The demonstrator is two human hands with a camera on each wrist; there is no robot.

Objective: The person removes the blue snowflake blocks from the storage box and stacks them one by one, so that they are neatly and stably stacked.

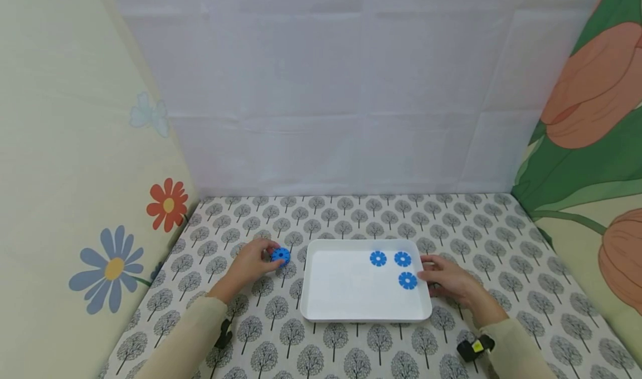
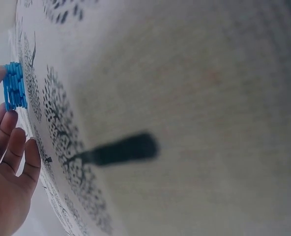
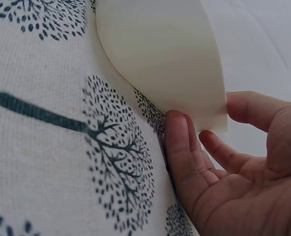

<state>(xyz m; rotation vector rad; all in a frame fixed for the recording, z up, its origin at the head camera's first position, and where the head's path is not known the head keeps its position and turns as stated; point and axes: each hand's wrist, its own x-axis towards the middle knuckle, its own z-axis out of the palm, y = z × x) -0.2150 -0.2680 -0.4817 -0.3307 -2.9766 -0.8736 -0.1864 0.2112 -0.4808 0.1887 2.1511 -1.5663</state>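
My left hand (image 1: 256,261) is left of the tray, thumb and fingers around a short stack of blue notched plastic discs (image 1: 281,256). In the left wrist view the stack (image 2: 15,86) shows edge-on, several discs thick, close against the tablecloth, with the thumb on one side and a fingertip on the other. The white rectangular tray (image 1: 321,314) lies flat in front of me. Three blue discs (image 1: 408,281) lie apart inside it, toward its right end. At the tray's right wall my right hand (image 1: 448,278) pinches the rim, thumb inside and fingers outside.
A tablecloth printed with grey trees (image 1: 293,331) covers the table. Behind it hangs a white cloth (image 1: 351,100). Flower-printed cloths stand at the left (image 1: 65,161) and right (image 1: 592,200) sides. Each wrist wears a black band (image 1: 471,348).
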